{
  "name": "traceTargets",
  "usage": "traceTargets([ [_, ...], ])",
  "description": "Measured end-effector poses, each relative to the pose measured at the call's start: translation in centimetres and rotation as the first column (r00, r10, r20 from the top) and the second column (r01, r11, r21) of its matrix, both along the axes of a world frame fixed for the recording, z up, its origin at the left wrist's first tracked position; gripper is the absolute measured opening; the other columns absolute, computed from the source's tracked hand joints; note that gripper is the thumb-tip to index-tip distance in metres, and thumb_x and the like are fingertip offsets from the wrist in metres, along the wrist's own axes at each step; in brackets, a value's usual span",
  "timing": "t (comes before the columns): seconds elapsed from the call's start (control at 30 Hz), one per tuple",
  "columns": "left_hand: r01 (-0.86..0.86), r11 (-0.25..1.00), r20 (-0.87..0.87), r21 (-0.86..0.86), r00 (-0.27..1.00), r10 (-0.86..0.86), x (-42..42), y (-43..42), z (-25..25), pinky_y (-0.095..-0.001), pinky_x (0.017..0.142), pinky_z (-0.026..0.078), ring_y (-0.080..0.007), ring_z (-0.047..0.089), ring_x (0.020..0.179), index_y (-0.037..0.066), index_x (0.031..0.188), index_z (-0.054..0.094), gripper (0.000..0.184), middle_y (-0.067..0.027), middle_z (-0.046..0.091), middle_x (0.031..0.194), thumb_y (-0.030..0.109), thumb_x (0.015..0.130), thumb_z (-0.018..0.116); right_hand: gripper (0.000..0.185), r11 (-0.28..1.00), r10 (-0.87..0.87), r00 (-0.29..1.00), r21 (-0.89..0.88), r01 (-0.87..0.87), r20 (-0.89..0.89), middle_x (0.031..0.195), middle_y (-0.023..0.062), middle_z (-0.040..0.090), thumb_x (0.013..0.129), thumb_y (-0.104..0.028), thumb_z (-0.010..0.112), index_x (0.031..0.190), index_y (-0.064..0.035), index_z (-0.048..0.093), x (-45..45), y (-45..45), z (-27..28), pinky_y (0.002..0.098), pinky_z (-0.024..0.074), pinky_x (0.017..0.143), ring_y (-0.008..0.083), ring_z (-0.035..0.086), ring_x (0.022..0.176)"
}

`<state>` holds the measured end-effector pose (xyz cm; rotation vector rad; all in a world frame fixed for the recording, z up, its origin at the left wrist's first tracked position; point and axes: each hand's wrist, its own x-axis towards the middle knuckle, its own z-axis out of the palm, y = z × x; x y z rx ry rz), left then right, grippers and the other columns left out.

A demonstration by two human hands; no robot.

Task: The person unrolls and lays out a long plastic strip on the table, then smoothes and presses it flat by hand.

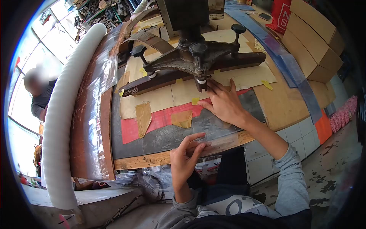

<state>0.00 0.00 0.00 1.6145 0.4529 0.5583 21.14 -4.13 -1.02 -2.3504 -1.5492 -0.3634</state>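
Note:
My right hand (225,102) lies with its fingers spread on the cream sheet (164,100), beside the foot of the black metal press (190,63). My left hand (187,154) is at the table's front edge, thumb and fingers curled near a clear plastic film (223,143); whether it holds the film is too small to tell. A long dark bar (228,64) lies under the press across the sheet. Red material (164,117) with tan tape pieces (182,119) runs along the front of the sheet, over a dark mat (160,137).
A white foam roll (68,110) runs along the left side. Blue plastic strips (278,57) and cardboard boxes (310,42) are at the right, near a red bag (281,17). Another person (40,93) is beyond the roll at the far left.

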Motion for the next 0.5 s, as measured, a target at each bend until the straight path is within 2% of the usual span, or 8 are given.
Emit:
traceTargets([
  [0.17, 0.008, 1.000, 0.003, -0.017, 1.000, -0.008, 0.1, -0.1, 0.2, -0.0237, 0.072, 0.055, -0.0149, 0.070, 0.086, -0.004, 0.115, 0.059, 0.024, -0.0133, 0.073, 0.089, -0.001, 0.091, 0.059, 0.050, 0.999, -0.006, 1.000, 0.042, 0.005, 0.026, 0.135, 0.0136, 0.052, 0.090, -0.046, 0.057, 0.122, -0.0067, 0.059, 0.1, 0.0, -0.4, 0.0677, 0.0259, 0.102, 0.0251, 0.044, 0.130],
  [0.27, 0.023, 0.999, -0.005, -0.049, 1.000, -0.023, -0.2, 0.0, 0.3, -0.0238, 0.073, 0.056, -0.0149, 0.070, 0.087, -0.004, 0.115, 0.059, 0.024, -0.0133, 0.072, 0.089, 0.000, 0.091, 0.059, 0.059, 1.000, 0.017, 0.998, 0.018, -0.016, -0.058, 0.138, 0.0129, 0.050, 0.090, -0.046, 0.055, 0.126, 0.0013, 0.055, -0.2, -0.1, 0.0, 0.0675, 0.0260, 0.103, 0.0227, 0.042, 0.132],
  [0.37, 0.021, 1.000, -0.021, -0.004, 1.000, -0.021, -0.1, 0.0, 0.2, -0.0239, 0.074, 0.056, -0.0153, 0.070, 0.087, -0.004, 0.114, 0.060, 0.023, -0.0134, 0.072, 0.089, 0.000, 0.092, 0.059, 0.057, 0.995, 0.064, 0.996, 0.083, -0.058, -0.070, 0.136, 0.0142, 0.051, 0.092, -0.044, 0.054, 0.125, 0.0019, 0.055, 0.4, -0.2, -0.5, 0.0623, 0.0281, 0.106, 0.0253, 0.044, 0.130],
  [0.47, 0.034, 0.998, -0.030, 0.043, 0.999, -0.033, -0.1, 0.0, 0.7, -0.0238, 0.075, 0.056, -0.0159, 0.070, 0.089, -0.004, 0.114, 0.060, 0.022, -0.0136, 0.072, 0.089, 0.001, 0.092, 0.059, 0.052, 0.985, 0.174, 0.928, 0.066, -0.161, -0.330, 0.133, 0.0165, 0.054, 0.093, -0.040, 0.055, 0.127, -0.0009, 0.055, 0.1, -2.1, 2.9, 0.0545, 0.0300, 0.108, 0.0274, 0.048, 0.127],
  [0.5, 0.040, 0.998, -0.038, 0.042, 0.999, -0.039, -0.2, 0.2, 0.7, -0.0238, 0.075, 0.056, -0.0161, 0.070, 0.089, -0.004, 0.113, 0.060, 0.022, -0.0137, 0.072, 0.089, 0.001, 0.092, 0.059, 0.050, 0.989, 0.142, 0.937, 0.089, -0.119, -0.320, 0.133, 0.0160, 0.054, 0.092, -0.038, 0.056, 0.128, -0.0027, 0.055, -0.4, -3.2, 3.5, 0.0521, 0.0305, 0.108, 0.0274, 0.049, 0.126],
])
